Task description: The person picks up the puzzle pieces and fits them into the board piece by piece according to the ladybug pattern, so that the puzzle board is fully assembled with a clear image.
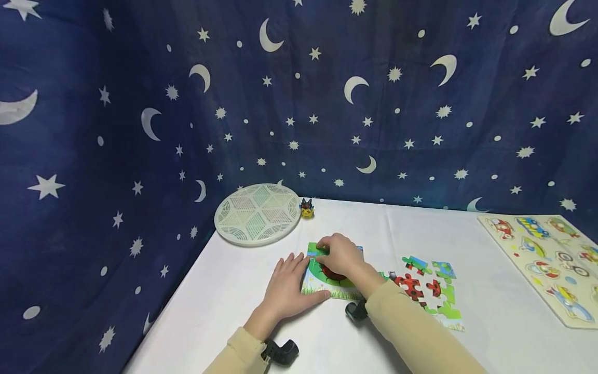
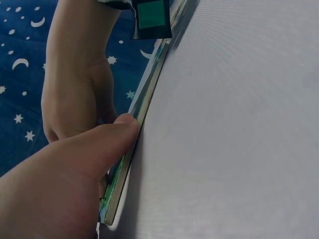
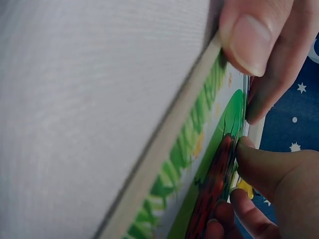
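A ladybug jigsaw board (image 1: 314, 286), with grass and flowers along its near edge, lies flat on the table. My left hand (image 1: 290, 286) rests at its left side, fingers fairly straight and thumb along the near edge; the right wrist view shows that thumb (image 3: 249, 46) on the board's corner. My right hand (image 1: 344, 255) reaches over the upper part, where bent thumb and fingertips pinch a green-and-blue puzzle piece (image 1: 320, 250). That piece is partly hidden by the fingers. Right of the board lie several loose puzzle pieces (image 1: 409, 285), some partly behind the right forearm.
A pale round patterned board (image 1: 256, 215) stands at the back left, a small yellow-and-black figurine (image 1: 307, 209) beside it. A wooden vehicle puzzle (image 1: 544, 265) lies at the right edge. The white-covered table (image 1: 210, 306) meets a dark blue star-and-moon curtain (image 1: 327, 104).
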A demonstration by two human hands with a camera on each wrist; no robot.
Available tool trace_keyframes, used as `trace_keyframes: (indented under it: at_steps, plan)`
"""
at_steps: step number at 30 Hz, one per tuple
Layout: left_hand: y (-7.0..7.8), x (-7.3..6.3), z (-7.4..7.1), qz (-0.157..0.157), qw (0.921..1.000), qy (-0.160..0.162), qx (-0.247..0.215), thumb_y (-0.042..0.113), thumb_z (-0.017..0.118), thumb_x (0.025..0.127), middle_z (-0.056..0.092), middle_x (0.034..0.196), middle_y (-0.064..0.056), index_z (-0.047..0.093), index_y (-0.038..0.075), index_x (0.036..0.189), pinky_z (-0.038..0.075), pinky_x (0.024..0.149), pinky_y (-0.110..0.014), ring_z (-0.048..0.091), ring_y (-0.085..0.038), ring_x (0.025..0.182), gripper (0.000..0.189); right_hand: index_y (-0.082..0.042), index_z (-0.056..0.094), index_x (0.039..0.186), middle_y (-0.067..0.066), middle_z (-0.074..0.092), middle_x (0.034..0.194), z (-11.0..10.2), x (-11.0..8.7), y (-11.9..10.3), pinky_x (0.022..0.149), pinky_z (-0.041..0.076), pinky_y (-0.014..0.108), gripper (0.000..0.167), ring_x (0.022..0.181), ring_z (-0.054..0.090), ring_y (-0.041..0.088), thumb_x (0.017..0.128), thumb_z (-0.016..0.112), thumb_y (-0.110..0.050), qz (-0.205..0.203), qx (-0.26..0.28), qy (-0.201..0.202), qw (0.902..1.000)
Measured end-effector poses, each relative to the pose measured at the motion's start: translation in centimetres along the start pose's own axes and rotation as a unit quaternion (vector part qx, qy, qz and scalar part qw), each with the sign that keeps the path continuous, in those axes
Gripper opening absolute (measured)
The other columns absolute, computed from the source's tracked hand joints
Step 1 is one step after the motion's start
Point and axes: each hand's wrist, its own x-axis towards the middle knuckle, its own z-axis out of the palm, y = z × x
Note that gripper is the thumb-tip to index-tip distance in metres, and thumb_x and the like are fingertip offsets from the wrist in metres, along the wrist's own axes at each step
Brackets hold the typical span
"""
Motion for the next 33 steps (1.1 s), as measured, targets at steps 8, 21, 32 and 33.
trace_keyframes:
  at_steps: [8, 21, 32, 33]
  plan:
    - [0.1, 0.5, -0.4, 0.003, 1.0, 0.006, 0.003, 0.078, 0.061, 0.083, 0.046, 0.155, -0.016, 0.049, 0.009, 0.152, 0.018, 0.122, -0.058, 0.032, -0.039, 0.149, 0.098, -0.023, 0.078, 0.122, 0.006, 0.064, 0.114, -0.8, 0.2, -0.5, 0.085, 0.058, 0.046, 0.032, 0.098, 0.066, 0.024, 0.093, 0.078, -0.035, -0.019, -0.044, -0.014, 0.9988]
    - [0.0, 0.1, -0.1, -0.004, 1.0, 0.0, -0.003, 0.078, 0.062, 0.082, 0.047, 0.155, -0.016, 0.049, 0.011, 0.153, 0.019, 0.122, -0.057, 0.033, -0.039, 0.148, 0.098, -0.009, 0.063, 0.14, 0.013, 0.061, 0.141, -1.8, -1.2, 2.3, 0.111, 0.041, 0.057, 0.038, 0.135, 0.052, 0.035, 0.103, 0.06, -0.018, -0.065, 0.088, -0.043, 0.9931]
    - [0.0, 0.0, 0.0, -0.01, 0.9999, -0.003, -0.008, 0.076, 0.064, 0.082, 0.047, 0.155, -0.017, 0.05, 0.011, 0.152, 0.019, 0.122, -0.056, 0.033, -0.039, 0.148, 0.097, -0.009, 0.072, 0.119, 0.015, 0.066, 0.128, -4.5, -3.3, 7.4, 0.066, 0.053, 0.04, 0.022, 0.074, 0.061, 0.02, 0.103, 0.062, -0.019, -0.031, 0.096, -0.02, 0.9947]
    - [0.0, 0.0, 0.0, -0.009, 0.9999, -0.003, -0.008, 0.076, 0.064, 0.082, 0.047, 0.155, -0.017, 0.05, 0.01, 0.152, 0.019, 0.122, -0.056, 0.033, -0.039, 0.148, 0.097, -0.009, 0.071, 0.119, 0.015, 0.066, 0.127, -4.8, -3.6, 7.9, 0.063, 0.05, 0.037, 0.022, 0.069, 0.058, 0.019, 0.103, 0.062, -0.019, -0.025, 0.096, -0.02, 0.9949]
